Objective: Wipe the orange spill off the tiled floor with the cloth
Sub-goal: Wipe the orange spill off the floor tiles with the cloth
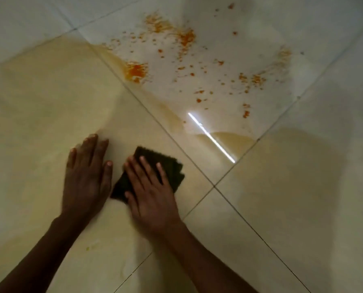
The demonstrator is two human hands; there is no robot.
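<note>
The right hand [153,193] lies flat on the dark cloth [155,172], fingers straight and spread, pressing it to the floor [292,197]. The left hand [87,172] rests flat just beside it. The orange spill [187,60] (lots of little spots) sits farther away.

We see the dark folded cloth [155,174] lying flat on the near tiled floor [282,208]. The orange spill [187,60] lies farther off, scattered in blotches and specks.

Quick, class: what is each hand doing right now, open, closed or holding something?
Left hand: open, flat on the tiled floor.
Right hand: open, fingers straight, pressing the dark cloth.
</note>
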